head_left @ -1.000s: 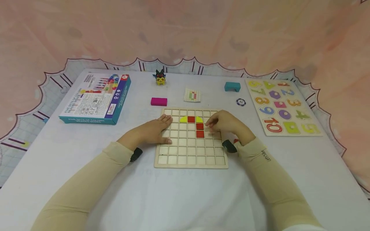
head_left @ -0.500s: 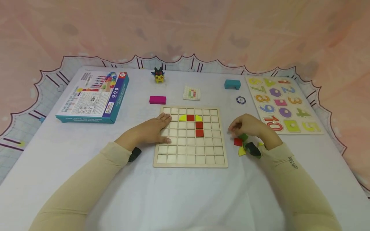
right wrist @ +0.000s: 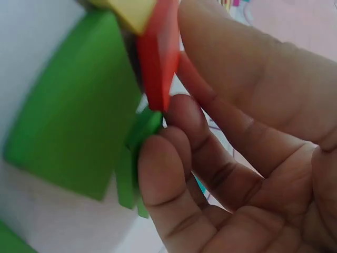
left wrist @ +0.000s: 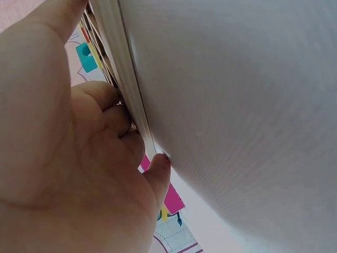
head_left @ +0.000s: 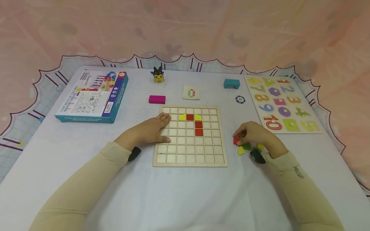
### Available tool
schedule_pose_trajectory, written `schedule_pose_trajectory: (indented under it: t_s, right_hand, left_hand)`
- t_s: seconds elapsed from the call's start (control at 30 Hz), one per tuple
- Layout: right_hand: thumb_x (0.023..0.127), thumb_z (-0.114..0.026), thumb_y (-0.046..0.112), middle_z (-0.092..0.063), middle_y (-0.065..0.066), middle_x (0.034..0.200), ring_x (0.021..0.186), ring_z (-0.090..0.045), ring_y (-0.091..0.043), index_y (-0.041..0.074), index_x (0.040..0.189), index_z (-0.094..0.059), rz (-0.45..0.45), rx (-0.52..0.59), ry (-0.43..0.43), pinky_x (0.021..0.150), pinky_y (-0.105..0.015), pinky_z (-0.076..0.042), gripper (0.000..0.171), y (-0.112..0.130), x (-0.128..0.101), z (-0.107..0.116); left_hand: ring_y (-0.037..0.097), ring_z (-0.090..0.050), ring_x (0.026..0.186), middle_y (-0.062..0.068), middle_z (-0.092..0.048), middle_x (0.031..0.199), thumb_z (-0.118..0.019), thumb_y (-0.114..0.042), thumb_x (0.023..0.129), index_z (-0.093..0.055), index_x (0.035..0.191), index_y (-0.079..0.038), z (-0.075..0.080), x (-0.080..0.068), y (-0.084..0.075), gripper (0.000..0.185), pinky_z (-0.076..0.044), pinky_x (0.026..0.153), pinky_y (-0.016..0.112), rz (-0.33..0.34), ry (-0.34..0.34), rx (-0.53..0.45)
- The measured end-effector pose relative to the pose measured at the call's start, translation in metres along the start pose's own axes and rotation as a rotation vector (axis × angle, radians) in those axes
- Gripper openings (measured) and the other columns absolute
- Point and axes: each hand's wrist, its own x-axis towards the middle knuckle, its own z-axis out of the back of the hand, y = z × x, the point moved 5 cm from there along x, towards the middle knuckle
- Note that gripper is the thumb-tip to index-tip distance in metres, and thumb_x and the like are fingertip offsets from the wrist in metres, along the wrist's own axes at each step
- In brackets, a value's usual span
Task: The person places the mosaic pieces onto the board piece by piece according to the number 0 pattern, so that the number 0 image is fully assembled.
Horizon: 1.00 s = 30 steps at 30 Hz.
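A wooden grid board [head_left: 189, 162] lies flat in the head view, with red square tiles [head_left: 189, 117] and yellow rounded tiles [head_left: 182, 117] in its upper cells. Along its left edge rests my left hand [head_left: 151, 130], fingers spread over the frame; in the left wrist view this hand [left wrist: 89, 153] lies against the board's side [left wrist: 131, 79]. To the right of the board, my right hand [head_left: 254, 133] bends down to a loose red square tile [head_left: 236, 141], thumb and fingertips on it. The right wrist view has the red tile [right wrist: 159, 52] at the fingertips, beside green tiles [right wrist: 79, 116].
Loose yellow [head_left: 241, 150] and green tiles [head_left: 246, 146] lie under the right hand. Behind the board are a pattern card [head_left: 191, 92], magenta block [head_left: 157, 99], figurine [head_left: 158, 75], teal arch block [head_left: 232, 84] and round chip [head_left: 240, 99]. A box [head_left: 92, 96] and number puzzle [head_left: 283, 104] flank them.
The right hand has left the board's right side, moved right to the loose tiles, and come down onto a red one. The left hand stays on the board's left edge.
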Motion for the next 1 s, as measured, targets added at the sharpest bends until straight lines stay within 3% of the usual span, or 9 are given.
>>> schedule_pose_trajectory:
  t_s: [0.2,0.47,0.73,1.0]
  right_hand:
    - [0.073,-0.075,0.007,-0.062,-0.013,0.099,0.091,-0.053,-0.026,0.001,0.1,-0.068,-0.009,0.031,-0.004,0.083,-0.04,-0.046,0.028,0.001,-0.002,-0.005]
    - [0.073,-0.074,0.005,-0.062,-0.015,0.1,0.091,-0.053,-0.027,0.001,0.098,-0.066,0.007,0.052,-0.043,0.079,-0.038,-0.046,0.027,0.001,-0.003,-0.008]
    - [0.078,-0.068,0.004,-0.061,-0.011,0.094,0.085,-0.049,-0.024,0.003,0.095,-0.068,-0.011,0.06,-0.071,0.07,-0.029,-0.042,0.017,0.0,-0.004,-0.005]
    - [0.081,-0.062,0.003,-0.067,-0.011,0.098,0.091,-0.052,-0.024,0.002,0.096,-0.07,0.003,0.091,-0.054,0.077,-0.03,-0.043,0.017,0.007,-0.001,0.003]
  left_hand:
    - [0.031,-0.001,0.142,0.016,-0.007,0.154,-0.06,-0.049,0.084,-0.011,0.146,0.001,0.001,-0.001,-0.001,0.094,-0.012,0.115,0.047,-0.005,-0.006,-0.007]
    - [0.03,0.0,0.142,0.015,-0.006,0.154,-0.059,-0.05,0.084,-0.01,0.146,0.0,-0.001,0.0,0.001,0.094,-0.011,0.115,0.047,0.002,-0.005,-0.006]
    - [0.03,-0.001,0.143,0.015,-0.006,0.154,-0.06,-0.049,0.084,-0.01,0.146,0.0,0.0,-0.001,0.0,0.094,-0.011,0.115,0.046,0.005,-0.002,-0.002]
    - [0.03,-0.001,0.142,0.016,-0.007,0.154,-0.059,-0.05,0.084,-0.01,0.146,0.001,0.0,-0.001,-0.001,0.094,-0.011,0.115,0.046,-0.002,-0.005,0.005]
